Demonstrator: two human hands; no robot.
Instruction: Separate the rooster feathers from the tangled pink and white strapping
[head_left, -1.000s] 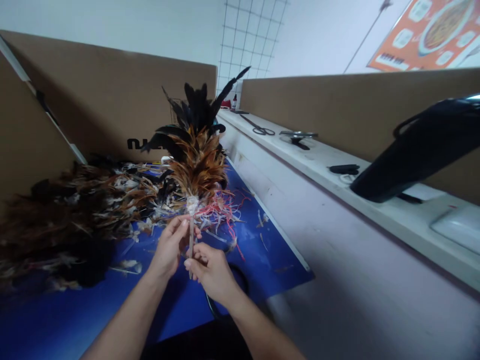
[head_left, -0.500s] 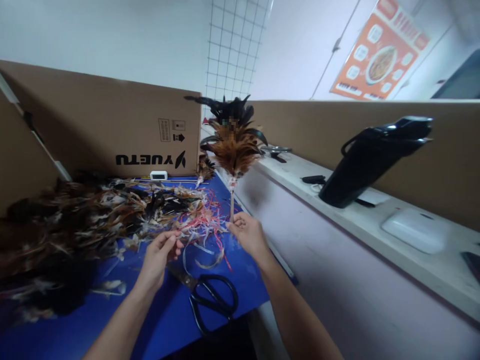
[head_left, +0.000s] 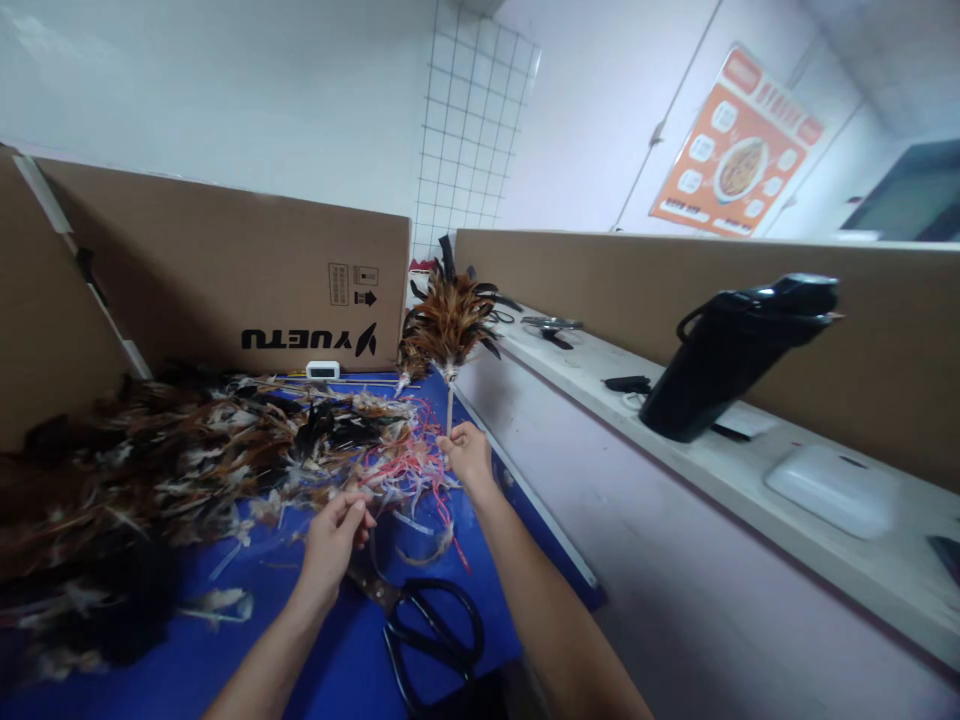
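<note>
Upright in my right hand (head_left: pixel 468 455) stands a feather duster (head_left: pixel 451 310), gripped by its thin stick. Its brown and black feathers fan out above a pale bound neck. My left hand (head_left: pixel 339 530) is pinched closed above the scissors; what lies between its fingertips is too small to make out, though a thin pale strip hangs just beside them. Black-handled scissors (head_left: pixel 435 625) rest on the blue tabletop (head_left: pixel 300 650) below both hands. Tangled pink and white strips (head_left: pixel 412 465) lie between the hands, by a large heap of loose feathers (head_left: pixel 202 440) on the left.
Another feathered bundle (head_left: pixel 409 362) lies at the table's far end, near a small white digital display (head_left: pixel 322 370). Cardboard panels (head_left: pixel 187 270) close off the back and left. Along the right, a ledge (head_left: pixel 585 370) carries a black tumbler (head_left: pixel 720 370) and a white case (head_left: pixel 829 490).
My right hand has carried the duster away from me and slightly left, toward the far end of the table. The left hand keeps its pinch, and the view has tilted up a little.
</note>
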